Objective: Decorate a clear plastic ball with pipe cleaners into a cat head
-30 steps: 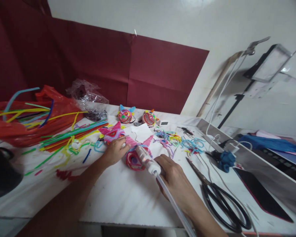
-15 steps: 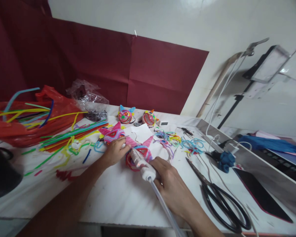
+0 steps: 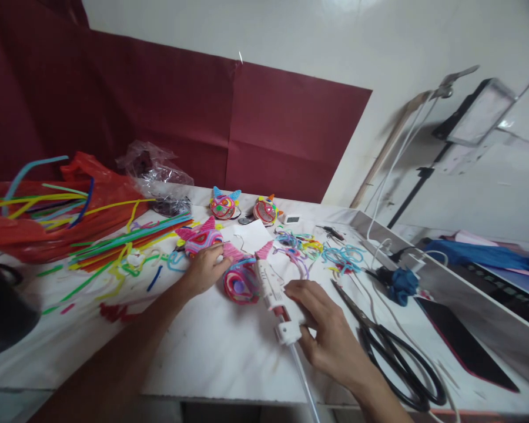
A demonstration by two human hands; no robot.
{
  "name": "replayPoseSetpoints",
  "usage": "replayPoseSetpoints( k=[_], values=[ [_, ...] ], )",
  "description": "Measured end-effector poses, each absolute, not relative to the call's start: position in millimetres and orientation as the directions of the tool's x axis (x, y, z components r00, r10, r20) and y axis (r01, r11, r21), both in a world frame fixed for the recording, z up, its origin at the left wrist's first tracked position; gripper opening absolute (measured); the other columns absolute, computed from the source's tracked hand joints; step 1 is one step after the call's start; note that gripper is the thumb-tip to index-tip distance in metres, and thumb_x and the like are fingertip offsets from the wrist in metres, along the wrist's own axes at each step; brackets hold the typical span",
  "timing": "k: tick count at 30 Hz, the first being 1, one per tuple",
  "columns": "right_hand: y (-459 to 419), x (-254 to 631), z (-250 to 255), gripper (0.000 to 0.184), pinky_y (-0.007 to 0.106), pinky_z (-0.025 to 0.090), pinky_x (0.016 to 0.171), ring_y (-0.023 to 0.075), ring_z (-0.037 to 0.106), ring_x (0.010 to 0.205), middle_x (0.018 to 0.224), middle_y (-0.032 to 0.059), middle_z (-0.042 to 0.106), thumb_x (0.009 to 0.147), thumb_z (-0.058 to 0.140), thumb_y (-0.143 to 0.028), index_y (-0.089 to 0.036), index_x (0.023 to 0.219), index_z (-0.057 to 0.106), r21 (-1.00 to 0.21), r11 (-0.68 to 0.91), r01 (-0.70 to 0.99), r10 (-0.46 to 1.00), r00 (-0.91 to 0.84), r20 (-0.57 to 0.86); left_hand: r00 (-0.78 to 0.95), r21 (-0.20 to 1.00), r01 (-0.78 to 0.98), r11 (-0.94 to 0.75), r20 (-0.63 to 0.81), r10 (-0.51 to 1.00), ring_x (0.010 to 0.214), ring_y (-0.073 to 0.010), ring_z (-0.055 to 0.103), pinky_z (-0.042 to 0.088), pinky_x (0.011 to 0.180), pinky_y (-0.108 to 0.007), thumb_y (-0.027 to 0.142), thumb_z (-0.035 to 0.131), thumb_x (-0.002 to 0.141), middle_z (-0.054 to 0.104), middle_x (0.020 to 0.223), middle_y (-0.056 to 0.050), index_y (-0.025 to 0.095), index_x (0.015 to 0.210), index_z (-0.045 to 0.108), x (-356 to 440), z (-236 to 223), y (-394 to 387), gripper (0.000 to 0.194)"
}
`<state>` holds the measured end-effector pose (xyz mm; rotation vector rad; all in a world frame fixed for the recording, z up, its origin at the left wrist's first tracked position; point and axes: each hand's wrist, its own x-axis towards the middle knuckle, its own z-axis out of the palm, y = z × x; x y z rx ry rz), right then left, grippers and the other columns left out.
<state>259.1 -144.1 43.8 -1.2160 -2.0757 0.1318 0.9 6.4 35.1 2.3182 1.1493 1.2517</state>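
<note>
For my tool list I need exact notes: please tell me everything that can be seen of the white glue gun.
The glue gun has a white, plastic-looking body with a reddish patch towards its rear, where a long translucent rod sticks out. The right hand grips it, covering part of the handle. Its nozzle points away from the person, close to a pink horn on a colourful piece; whether they touch cannot be told.

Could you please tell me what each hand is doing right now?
Left hand: on the pink-horned craft piece, grip unclear.
Right hand: closed around the white glue gun.
</note>
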Motion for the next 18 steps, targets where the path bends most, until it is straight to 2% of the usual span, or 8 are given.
replayPoseSetpoints(
  k=[4,8,15,18],
  values=[
    [-148.4,286.2,17.6,0.056,0.049,0.054,0.101,0.0300,0.063,0.120,0.127,0.0125,0.064,0.072,0.051,-0.002,-0.022,0.124,0.058,-0.385,0.437,0.813,0.825,-0.191,0.533,0.306,0.565,0.532,-0.631,0.567,0.765,0.060,-0.0151,0.048,0.037,0.059,-0.028,0.025,0.056,0.087,0.044,0.060,0.004,0.024,0.060,0.033,0.3,33.3,7.5,0.035],
    [-143.6,304.9,-9.1,0.056,0.048,0.055,0.102,0.0293,0.064,0.117,0.122,0.0117,0.066,0.068,0.051,0.000,-0.020,0.119,0.062,-0.408,0.319,0.855,0.893,-0.126,0.433,0.300,0.571,0.541,-0.617,0.555,0.776,0.058,-0.0150,0.045,0.034,0.058,-0.030,0.026,0.054,0.086,0.042,0.061,0.003,0.025,0.060,0.032,0.7,31.8,8.5,0.034],
    [-123.2,309.4,-25.4,0.059,0.045,0.054,0.106,0.0303,0.063,0.119,0.126,0.0139,0.068,0.064,0.054,0.000,-0.018,0.118,0.069,-0.346,0.279,0.896,0.938,-0.178,0.296,0.302,0.577,0.533,-0.620,0.555,0.775,0.056,-0.0143,0.043,0.033,0.058,-0.029,0.028,0.055,0.086,0.041,0.060,0.004,0.024,0.060,0.034,1.4,34.3,6.7,0.033],
    [-121.0,304.6,-13.9,0.055,0.049,0.053,0.103,0.0330,0.064,0.117,0.126,0.0132,0.071,0.065,0.059,-0.004,-0.020,0.117,0.073,-0.296,0.266,0.917,0.953,-0.204,0.225,0.304,0.573,0.528,-0.627,0.562,0.769,0.057,-0.0143,0.044,0.033,0.058,-0.029,0.028,0.054,0.085,0.042,0.060,0.004,0.024,0.060,0.035,1.1,34.1,7.1,0.032]
  ],
)
